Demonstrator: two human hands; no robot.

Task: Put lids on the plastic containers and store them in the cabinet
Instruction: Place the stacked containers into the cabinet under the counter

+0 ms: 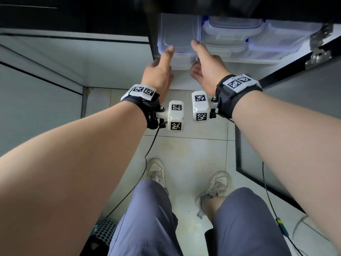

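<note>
A lidded plastic container [177, 36], clear and pale, sits at the left end of an open cabinet shelf [239, 60], held between both hands. The left hand [159, 70] grips its near left corner, thumb lying up along the lid and the other fingers curled beneath the front edge. The right hand [206, 67] holds the near right corner the same way, thumb on top and fingers tucked under. Each wrist carries a black strap with white printed marker tags, and a white marker cube [176, 118] juts from the left strap beside a second cube [200, 106] on the right one. To the right of the held container, a stack of lidded containers [232, 32] with blue clasps fills the middle of the shelf, and further clear containers [284, 36] stand beside them. At far right, the dark cabinet door [299, 69] hangs open on a metal hinge [319, 45]. Below lies a pale tiled floor [193, 154].
</note>
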